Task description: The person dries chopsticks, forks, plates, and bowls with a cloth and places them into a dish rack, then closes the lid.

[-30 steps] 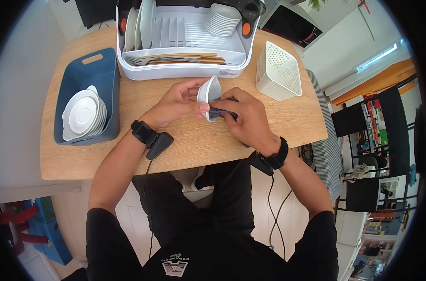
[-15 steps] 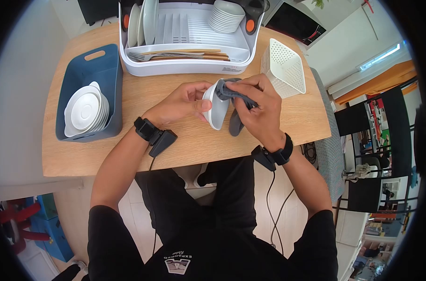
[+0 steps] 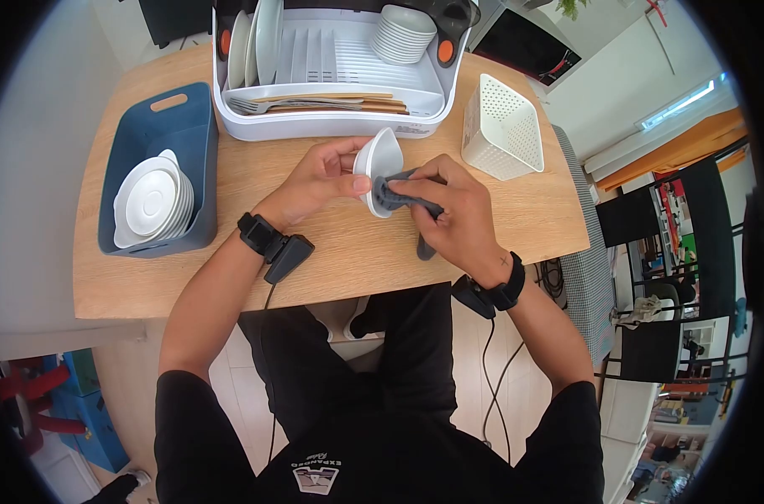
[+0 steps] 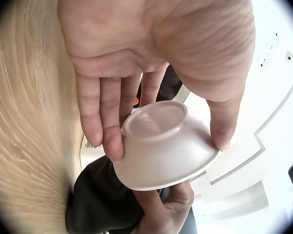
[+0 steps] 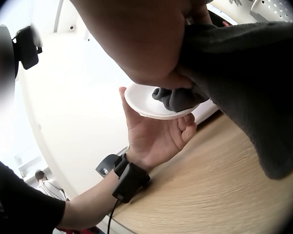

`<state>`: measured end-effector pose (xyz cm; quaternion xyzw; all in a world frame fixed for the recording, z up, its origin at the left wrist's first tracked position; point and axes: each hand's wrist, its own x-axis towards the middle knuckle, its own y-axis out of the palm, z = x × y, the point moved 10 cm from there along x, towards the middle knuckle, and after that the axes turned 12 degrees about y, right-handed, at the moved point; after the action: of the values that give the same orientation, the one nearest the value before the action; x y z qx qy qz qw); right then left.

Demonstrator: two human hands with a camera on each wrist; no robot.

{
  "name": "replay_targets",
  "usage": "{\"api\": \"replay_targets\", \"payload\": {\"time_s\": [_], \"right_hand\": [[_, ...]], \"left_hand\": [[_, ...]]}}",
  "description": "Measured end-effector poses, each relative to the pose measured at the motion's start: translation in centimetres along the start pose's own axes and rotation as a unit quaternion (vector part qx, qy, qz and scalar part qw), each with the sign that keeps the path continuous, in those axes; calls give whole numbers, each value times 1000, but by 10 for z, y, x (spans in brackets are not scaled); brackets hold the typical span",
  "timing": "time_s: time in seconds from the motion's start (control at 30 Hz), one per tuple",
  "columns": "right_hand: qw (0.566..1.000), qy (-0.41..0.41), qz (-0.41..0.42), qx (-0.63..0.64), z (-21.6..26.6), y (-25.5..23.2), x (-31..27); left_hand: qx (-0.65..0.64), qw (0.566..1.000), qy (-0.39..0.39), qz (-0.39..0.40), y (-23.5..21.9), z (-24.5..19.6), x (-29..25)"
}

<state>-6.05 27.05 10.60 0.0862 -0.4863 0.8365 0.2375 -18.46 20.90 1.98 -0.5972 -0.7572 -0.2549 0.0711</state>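
My left hand (image 3: pixel 319 185) holds a small white bowl (image 3: pixel 385 160) tipped on its side, its hollow facing right. In the left wrist view the thumb and fingers grip the bowl (image 4: pixel 161 156) from opposite sides, with its foot ring toward the palm. A dark grey cloth (image 3: pixel 416 191) is pinched in my right hand (image 3: pixel 459 214). Part of that cloth presses into the bowl's hollow, and the rest hangs down below the hand. In the right wrist view the bunched cloth (image 5: pixel 178 100) lies against the bowl's inner face.
A white dish rack (image 3: pixel 331 128) with plates, stacked small bowls (image 3: pixel 403 35), chopsticks and forks stands at the back. To the left, a blue bin (image 3: pixel 201 126) contains stacked white lidded-looking dishes (image 3: pixel 153 202). A white perforated basket (image 3: pixel 491 151) sits at the right on the wooden table (image 3: pixel 331 269).
The right hand has moved the cloth from inside the bowl up to its upper rim, then back down into the hollow. The left hand keeps its hold and has turned the bowl slightly.
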Motion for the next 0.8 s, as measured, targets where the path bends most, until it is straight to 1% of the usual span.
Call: {"api": "replay_targets", "payload": {"time_s": [0.03,0.1,0.23,0.3,0.33,0.4,0.43,0.5,0.63,0.7,0.73,0.8], "right_hand": [[1000,-1,-1,0,2,2,-2],[985,46,34,164,-1,8,-4],[981,42,9,191,3,3,-5],[981,44,-27,186,1,-5,-6],[981,44,-28,185,1,-6,-5],[987,14,-71,141,6,-16,-5],[988,13,-71,139,6,-16,-3],[991,-9,-82,104,8,-17,-2],[995,-29,-88,39,9,-17,-2],[997,-13,-70,-17,8,-11,0],[997,-13,-70,-15,7,-10,-1],[998,5,-51,-38,3,-4,0]], "left_hand": [[1,1000,1,0,2,0,-1],[5,1000,4,28,11,-1,-2],[-20,998,-6,55,12,11,-2],[-26,996,-35,76,16,19,-5],[-26,996,-34,76,16,20,-6],[-28,995,-42,91,19,21,-7],[-29,995,-40,91,19,20,-8],[-45,994,-60,84,21,19,-9],[-48,995,-44,80,21,14,-6],[-35,998,-25,43,15,6,-5],[-34,998,-26,42,15,6,-6],[-16,1000,6,15,8,0,-2]]}}
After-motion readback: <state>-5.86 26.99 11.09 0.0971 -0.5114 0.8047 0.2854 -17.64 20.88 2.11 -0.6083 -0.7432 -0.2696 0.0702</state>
